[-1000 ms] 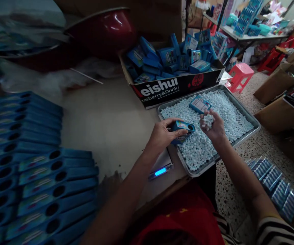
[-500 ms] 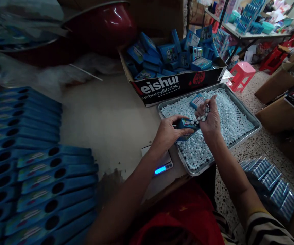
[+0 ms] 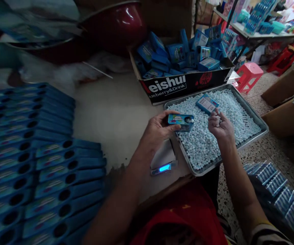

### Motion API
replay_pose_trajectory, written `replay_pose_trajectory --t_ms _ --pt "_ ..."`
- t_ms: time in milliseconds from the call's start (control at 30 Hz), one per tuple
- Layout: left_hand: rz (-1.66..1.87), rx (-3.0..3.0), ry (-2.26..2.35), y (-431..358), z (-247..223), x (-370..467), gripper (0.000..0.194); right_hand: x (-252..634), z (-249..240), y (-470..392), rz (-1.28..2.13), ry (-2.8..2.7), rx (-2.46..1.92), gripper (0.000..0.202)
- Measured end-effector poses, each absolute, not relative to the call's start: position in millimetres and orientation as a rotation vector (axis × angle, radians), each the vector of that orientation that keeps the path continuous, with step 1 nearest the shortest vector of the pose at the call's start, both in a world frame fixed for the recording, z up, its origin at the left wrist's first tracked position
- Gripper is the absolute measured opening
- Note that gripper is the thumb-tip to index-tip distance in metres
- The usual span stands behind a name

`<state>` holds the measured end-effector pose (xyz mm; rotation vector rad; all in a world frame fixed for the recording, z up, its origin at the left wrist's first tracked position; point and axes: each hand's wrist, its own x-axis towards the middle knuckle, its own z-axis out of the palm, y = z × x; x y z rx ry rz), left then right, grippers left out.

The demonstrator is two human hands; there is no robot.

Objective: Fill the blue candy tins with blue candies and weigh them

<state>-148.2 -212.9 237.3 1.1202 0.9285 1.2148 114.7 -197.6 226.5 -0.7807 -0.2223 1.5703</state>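
Note:
My left hand (image 3: 157, 131) holds a small blue box (image 3: 180, 121) level over the near-left part of a metal tray (image 3: 259, 122); pale candies show in the box's round hole. My right hand (image 3: 221, 126) hovers just right of the box, fingers curled around a few pale blue candies. The tray is heaped with small pale blue candies (image 3: 208, 143). Another small blue box (image 3: 207, 103) lies on the candies near the tray's far side. A small scale with a lit blue display (image 3: 164, 167) sits on the table below my left wrist.
A cardboard carton (image 3: 185, 85) full of blue boxes stands behind the tray. Rows of flat blue boxes with round holes (image 3: 34, 163) cover the table's left. A red bowl (image 3: 113, 27) lies at the back. Wrapped blue packs (image 3: 276, 183) and cartons sit on the floor to the right.
My right hand, which was tipping candies into the box half a second ago, has drawn away to the right. My left hand has turned the box level, its printed face up.

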Motion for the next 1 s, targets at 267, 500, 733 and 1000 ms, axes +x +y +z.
replay_pose_trajectory --t_ms 267,500,733,1000 --pt "1.287 0.943 0.997 -260.7 211.2 -189.1 0.059 99.7 225.3 -200.3 1.762 -0.342 -0.85 0.018" --pt "1.324 0.894 1.056 -306.1 187.8 -231.3 0.055 102.8 227.6 -220.1 1.629 -0.263 -1.128 0.016" --pt "1.245 0.897 1.134 -303.9 181.6 -228.5 0.061 48.6 259.8 -255.3 1.89 -1.26 -1.147 0.037" --pt "1.255 1.079 1.051 -279.1 223.6 -194.7 0.057 21.4 334.3 -228.4 1.103 -2.385 -1.222 0.006"
